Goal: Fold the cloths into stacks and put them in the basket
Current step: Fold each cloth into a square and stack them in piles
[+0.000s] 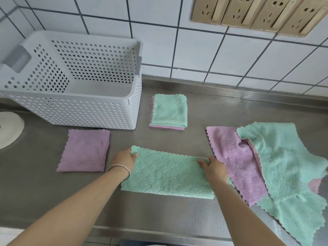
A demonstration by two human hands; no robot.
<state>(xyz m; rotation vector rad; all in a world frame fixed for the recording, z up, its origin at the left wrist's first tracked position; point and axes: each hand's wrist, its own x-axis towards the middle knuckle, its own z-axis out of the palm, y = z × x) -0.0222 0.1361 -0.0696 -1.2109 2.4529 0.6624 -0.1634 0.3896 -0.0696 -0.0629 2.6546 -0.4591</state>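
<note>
So the person is working on one green cloth (166,174), folded in half into a long strip and lying on the steel tabletop (195,110) right in front of them. The left hand (124,159) is pinching the strip's far-left corner, fingers curled around the edge, and the right hand (213,168) is pinching the far-right corner the same way. A silver bangle (119,170) is sitting on the left wrist.

Counting the rest: one purple folded cloth (84,150) is lying to the left, just in front of the basket. One small stack (168,110) is sitting further back beside the basket, green on top with pink edges peeking out underneath, can't tell how many layers. Off to the right there's a loose pile (266,166) of unfolded cloths, at least one purple and two green overlapping.

One white perforated basket (74,110) is standing at the back left, nothing visible inside. Four gold wall sockets (257,13) are lining the tiled wall.
</note>
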